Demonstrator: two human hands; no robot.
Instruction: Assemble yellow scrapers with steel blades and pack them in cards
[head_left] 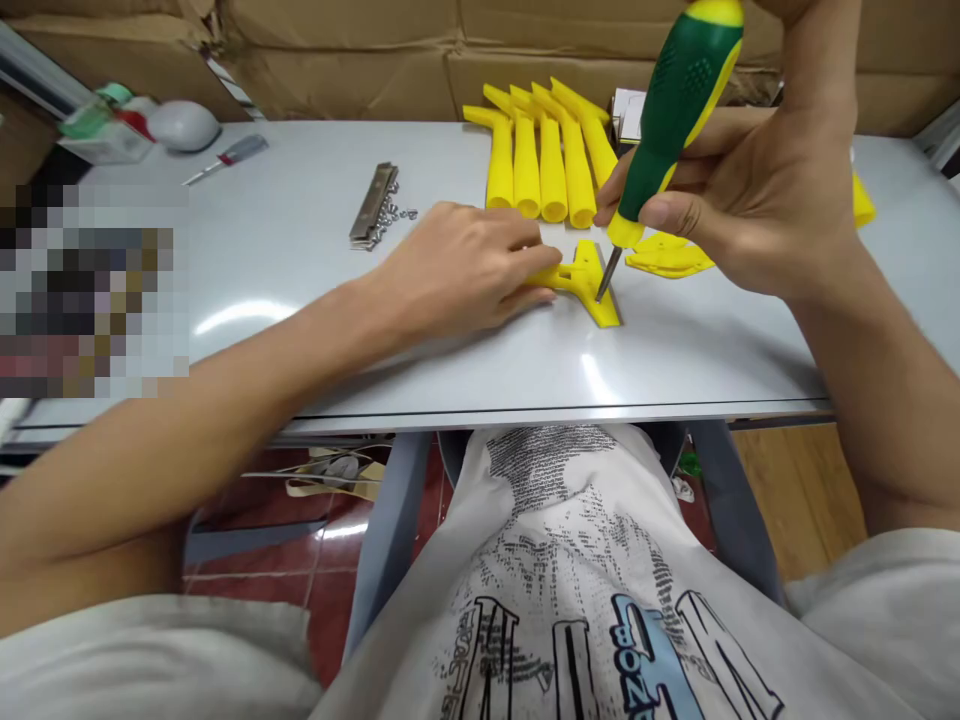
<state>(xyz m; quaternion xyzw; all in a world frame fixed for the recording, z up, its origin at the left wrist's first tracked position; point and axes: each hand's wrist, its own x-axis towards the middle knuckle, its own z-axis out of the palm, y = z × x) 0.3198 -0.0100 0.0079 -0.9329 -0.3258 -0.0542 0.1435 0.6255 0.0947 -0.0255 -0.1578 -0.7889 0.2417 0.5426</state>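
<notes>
My right hand (772,190) grips a green and yellow screwdriver (675,110) near the lower end of its handle. The screwdriver leans, and its metal tip meets the wide end of a yellow plastic T-shaped piece (589,275) on the table. With closed fingers, my left hand (487,265) holds the narrow end of that piece down. Left of this hand lie a stack of dark metal blades (373,205) and a small heap of silver screws (388,215). Several yellow plastic handles (553,170) stand in a row behind. More flat yellow pieces (667,258) rest under my right hand.
A second screwdriver (232,158) lies at the back left, near a pale rounded object (184,126) and a clear green-topped container (109,130). Brown cardboard (360,70) lines the back of the white table (285,290). A small white box (628,112) sits behind the handles.
</notes>
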